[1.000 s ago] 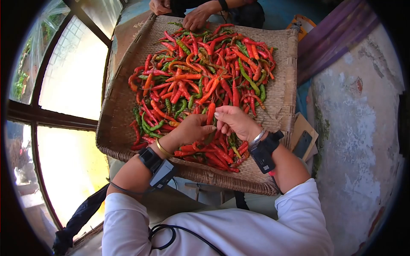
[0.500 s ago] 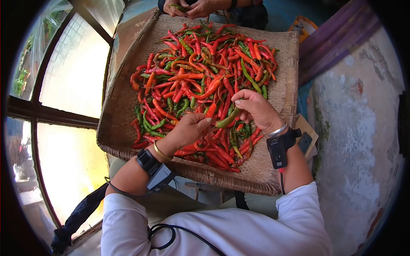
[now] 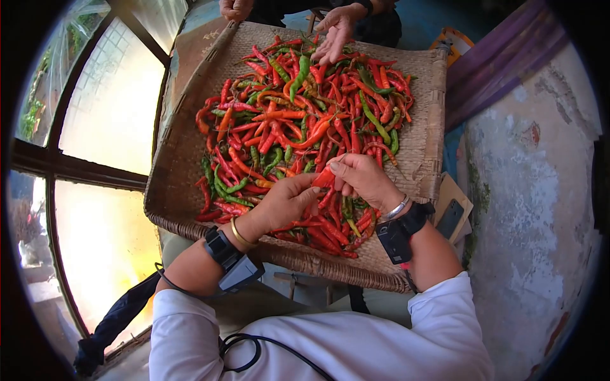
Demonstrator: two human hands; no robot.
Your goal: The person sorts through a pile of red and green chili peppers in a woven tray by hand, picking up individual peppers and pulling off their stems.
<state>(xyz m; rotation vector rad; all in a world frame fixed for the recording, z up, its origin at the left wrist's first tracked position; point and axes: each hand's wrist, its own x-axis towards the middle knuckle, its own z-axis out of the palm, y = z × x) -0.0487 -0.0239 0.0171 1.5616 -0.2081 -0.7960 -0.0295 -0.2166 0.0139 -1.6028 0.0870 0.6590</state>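
A red chili pepper [image 3: 323, 178] is held between my two hands over the near part of the woven basket [image 3: 424, 168]. My left hand [image 3: 289, 200] is closed on its lower end, thumb on top. Bent over the upper end, my right hand [image 3: 363, 181] pinches it between thumb and fingers; the exact grip is partly hidden. Beneath and beyond lies a heap of mostly red chili peppers [image 3: 305, 130] with some green ones among them. A large curved green chili pepper [image 3: 300, 77] rests on top at the far side.
Another person's open hand [image 3: 337, 32] reaches over the basket's far edge; their other hand [image 3: 236, 9] is at the far left corner. A window [image 3: 105, 95] stands on the left. To the right are a phone [image 3: 452, 216], a purple cloth [image 3: 502, 60] and a wall.
My right hand has let go of a green chili pepper and moved left to the red one in my left hand. The other person's hands have parted, one now open over the heap.
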